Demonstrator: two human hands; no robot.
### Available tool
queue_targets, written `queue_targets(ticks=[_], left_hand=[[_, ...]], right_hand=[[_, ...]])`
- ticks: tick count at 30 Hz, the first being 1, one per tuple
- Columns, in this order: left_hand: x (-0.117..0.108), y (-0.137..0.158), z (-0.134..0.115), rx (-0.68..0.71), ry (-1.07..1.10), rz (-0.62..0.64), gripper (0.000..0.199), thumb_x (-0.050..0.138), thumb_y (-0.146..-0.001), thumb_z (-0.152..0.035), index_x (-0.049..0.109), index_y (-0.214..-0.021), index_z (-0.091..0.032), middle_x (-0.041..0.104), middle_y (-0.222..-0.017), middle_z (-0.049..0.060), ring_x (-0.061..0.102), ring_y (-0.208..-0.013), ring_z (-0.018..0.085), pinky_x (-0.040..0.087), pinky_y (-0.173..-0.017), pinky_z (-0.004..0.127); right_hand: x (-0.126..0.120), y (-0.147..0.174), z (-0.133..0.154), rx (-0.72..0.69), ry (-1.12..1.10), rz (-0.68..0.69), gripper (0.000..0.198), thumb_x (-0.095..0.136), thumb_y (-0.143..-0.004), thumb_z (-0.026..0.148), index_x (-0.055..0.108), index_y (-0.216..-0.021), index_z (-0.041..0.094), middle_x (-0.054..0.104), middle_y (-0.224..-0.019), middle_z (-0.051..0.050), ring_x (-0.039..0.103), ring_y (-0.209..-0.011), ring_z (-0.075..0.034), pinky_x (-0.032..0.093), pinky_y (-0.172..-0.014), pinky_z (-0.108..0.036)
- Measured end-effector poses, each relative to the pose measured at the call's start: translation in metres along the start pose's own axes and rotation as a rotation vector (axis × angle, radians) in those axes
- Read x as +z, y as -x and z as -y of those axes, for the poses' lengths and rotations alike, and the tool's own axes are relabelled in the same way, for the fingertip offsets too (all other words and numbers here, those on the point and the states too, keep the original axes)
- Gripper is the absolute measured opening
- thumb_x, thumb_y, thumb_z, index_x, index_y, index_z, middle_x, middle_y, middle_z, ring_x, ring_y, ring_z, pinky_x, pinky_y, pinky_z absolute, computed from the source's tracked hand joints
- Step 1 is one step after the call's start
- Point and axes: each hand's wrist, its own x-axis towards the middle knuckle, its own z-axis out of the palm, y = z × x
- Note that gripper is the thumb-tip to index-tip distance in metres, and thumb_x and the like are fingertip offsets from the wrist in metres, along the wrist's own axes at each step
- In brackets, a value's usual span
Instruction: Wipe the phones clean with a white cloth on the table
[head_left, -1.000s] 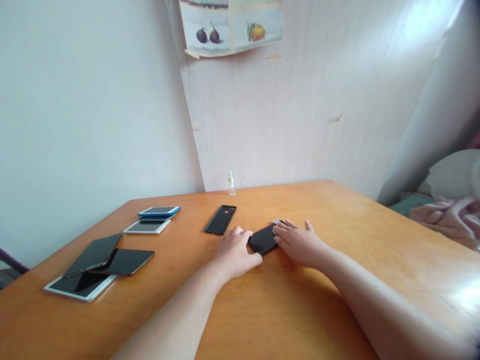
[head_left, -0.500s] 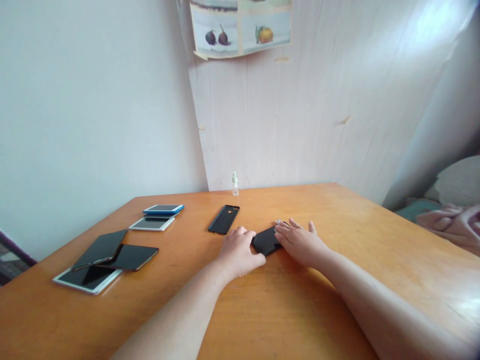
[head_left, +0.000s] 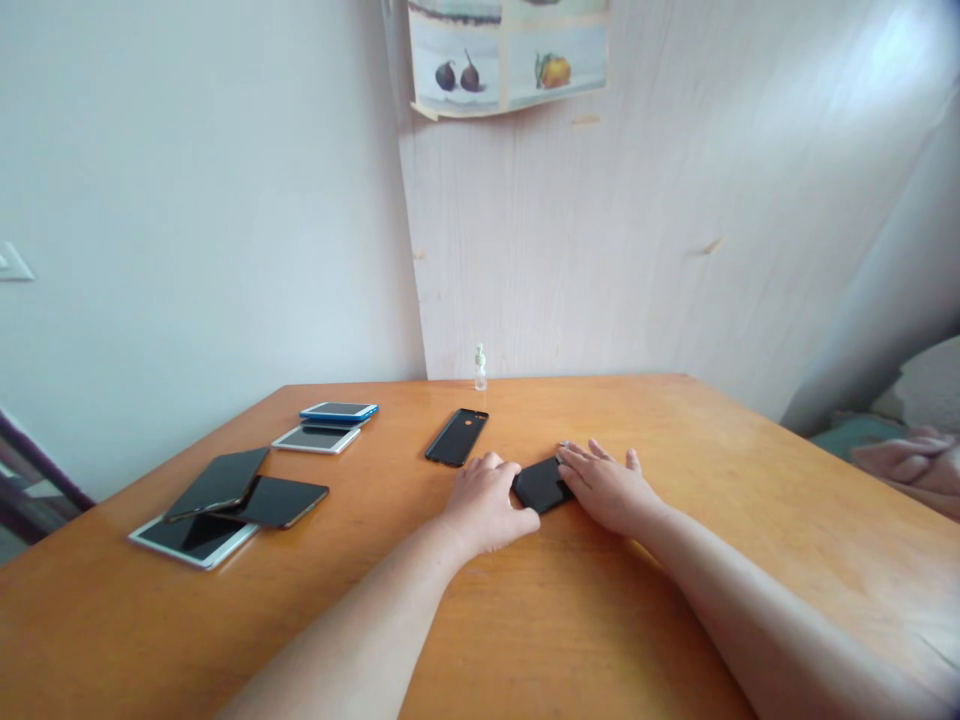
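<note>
A black smartphone (head_left: pixel 541 485) lies on the wooden table, its dark glossy face up. My left hand (head_left: pixel 487 508) grips its left end, thumb at the near side and curled fingers at the far side. Across its right end rests my right hand (head_left: pixel 611 490), palm down with the fingers stretched out and the little finger and thumb apart. A small pale bit of something (head_left: pixel 564 446) shows by the right fingertips; I cannot make out what it is. Beyond my left hand lies an empty black phone case (head_left: pixel 457 437) with a round hole.
At the left, two dark tablets or phones (head_left: pixel 217 484) overlap on a white-framed one (head_left: pixel 191 545). Behind them a blue-edged phone (head_left: pixel 339 411) rests on a white one (head_left: pixel 316 439). A small clear pump bottle (head_left: pixel 480 370) stands at the table's back edge (head_left: pixel 600 378), near the wall.
The whole view has shifted slightly, with most things appearing further right. My left hand stays at the phone's left end; my right hand stays flat over the right end, with barely any movement.
</note>
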Motion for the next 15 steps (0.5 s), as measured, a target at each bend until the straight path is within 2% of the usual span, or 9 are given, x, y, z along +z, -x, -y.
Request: queue_targets(ticks=[3, 5, 7, 12, 15], left_hand=[[0.0, 0.0, 0.0, 0.002, 0.004, 0.0, 0.043, 0.065, -0.067, -0.046, 0.064, -0.105, -0.027, 0.058, -0.101, 0.006, 0.056, -0.1, 0.028, 0.046, -0.086, 0.037], [0.0, 0.0, -0.001, -0.007, 0.008, 0.004, 0.043, 0.065, -0.067, -0.046, 0.064, -0.105, -0.027, 0.058, -0.101, 0.007, 0.056, -0.1, 0.028, 0.045, -0.086, 0.037], [0.0, 0.0, 0.0, -0.012, 0.013, 0.001, 0.044, 0.065, -0.066, -0.046, 0.063, -0.106, -0.027, 0.058, -0.102, 0.006, 0.056, -0.101, 0.028, 0.045, -0.088, 0.037], [0.002, 0.0, 0.001, 0.009, 0.016, -0.013, 0.043, 0.065, -0.066, -0.046, 0.063, -0.105, -0.028, 0.058, -0.104, 0.006, 0.055, -0.102, 0.029, 0.045, -0.088, 0.038], [0.003, 0.0, 0.002, 0.015, 0.012, -0.024, 0.041, 0.065, -0.067, -0.046, 0.064, -0.103, -0.027, 0.058, -0.103, 0.006, 0.055, -0.101, 0.028, 0.045, -0.088, 0.037]], right_hand=[[0.001, 0.006, 0.012, -0.213, -0.05, 0.049, 0.051, 0.021, -0.098, 0.044, 0.037, -0.146, 0.032, 0.033, -0.154, -0.004, 0.024, -0.142, -0.03, 0.01, -0.105, -0.072], [0.002, 0.007, 0.016, -0.288, -0.058, 0.068, 0.051, 0.021, -0.098, 0.045, 0.036, -0.146, 0.033, 0.032, -0.154, -0.004, 0.023, -0.143, -0.03, 0.009, -0.105, -0.072], [0.003, 0.004, 0.012, -0.225, -0.035, 0.057, 0.052, 0.021, -0.098, 0.046, 0.036, -0.146, 0.034, 0.032, -0.154, -0.004, 0.021, -0.143, -0.032, 0.008, -0.105, -0.073], [0.004, -0.01, -0.014, 0.113, 0.05, 0.012, 0.053, 0.018, -0.098, 0.043, 0.036, -0.146, 0.03, 0.033, -0.154, -0.006, 0.023, -0.142, -0.036, 0.014, -0.099, -0.078], [0.005, -0.01, -0.015, 0.128, 0.071, 0.003, 0.053, 0.02, -0.098, 0.042, 0.038, -0.145, 0.027, 0.034, -0.153, -0.008, 0.02, -0.143, -0.035, 0.015, -0.1, -0.077]])
